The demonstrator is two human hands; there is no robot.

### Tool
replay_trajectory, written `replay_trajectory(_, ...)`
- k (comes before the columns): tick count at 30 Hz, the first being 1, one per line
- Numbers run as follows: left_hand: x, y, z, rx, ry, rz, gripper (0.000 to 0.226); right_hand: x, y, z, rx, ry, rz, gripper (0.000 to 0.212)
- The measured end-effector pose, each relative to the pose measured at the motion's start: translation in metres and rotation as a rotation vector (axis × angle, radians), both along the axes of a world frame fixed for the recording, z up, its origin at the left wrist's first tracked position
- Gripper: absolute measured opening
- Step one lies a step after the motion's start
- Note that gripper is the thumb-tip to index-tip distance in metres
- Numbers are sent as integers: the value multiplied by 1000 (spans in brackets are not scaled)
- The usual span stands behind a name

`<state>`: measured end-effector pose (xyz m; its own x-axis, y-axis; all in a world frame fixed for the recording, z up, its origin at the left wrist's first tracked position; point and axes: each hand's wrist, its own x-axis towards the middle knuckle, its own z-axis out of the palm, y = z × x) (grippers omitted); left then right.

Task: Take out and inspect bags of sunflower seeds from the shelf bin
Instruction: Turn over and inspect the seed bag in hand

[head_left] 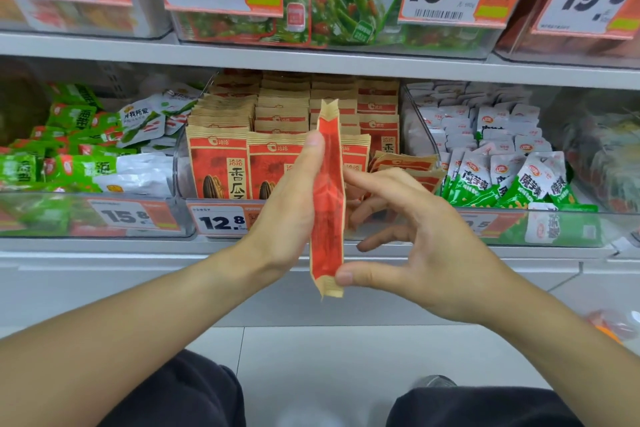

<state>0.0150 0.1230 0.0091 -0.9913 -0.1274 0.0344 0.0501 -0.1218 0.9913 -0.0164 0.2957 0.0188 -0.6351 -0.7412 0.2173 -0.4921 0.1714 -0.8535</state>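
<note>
Shelf bin (180,163), frame centre, is holding upright rows of red-and-tan sunflower seed bags (219,166). One bag (327,204) is standing edge-on before it, the left hand (291,204) gripping its side. The right hand (408,236) is touching its lower end with the thumb, fingers loosely spread.

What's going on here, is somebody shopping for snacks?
A person crouched at a store shelf holds one red-and-tan bag of sunflower seeds edge-on between both hands. The left hand grips its side, thumb up along the bag; the right hand touches the lower end with its thumb, fingers spread. Behind it, the clear shelf bin holds many more matching bags.
</note>
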Motion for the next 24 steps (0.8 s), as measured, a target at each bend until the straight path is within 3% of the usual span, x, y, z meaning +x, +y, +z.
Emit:
replay_trajectory(4, 3, 1, 4, -40, 40, -84, 70, -2, 1, 1, 13, 77, -46, 97)
replay_trajectory(8, 3, 0, 4, -203, 75, 15, 80, -5, 2, 1, 2, 80, -77, 88)
replay_trajectory(13, 0, -2, 0, -251, 73, 144, 35, -10, 3, -1, 16, 86, -258, 82)
replay_trajectory(18, 2, -3, -2, -205, 73, 43, 29, -17, 4, 0, -97, -193, -360, 77)
replay_trajectory(24, 1, -4, 0, -318, 109, 64, 30, -21, 7, 1, -209, -263, -372, 40)
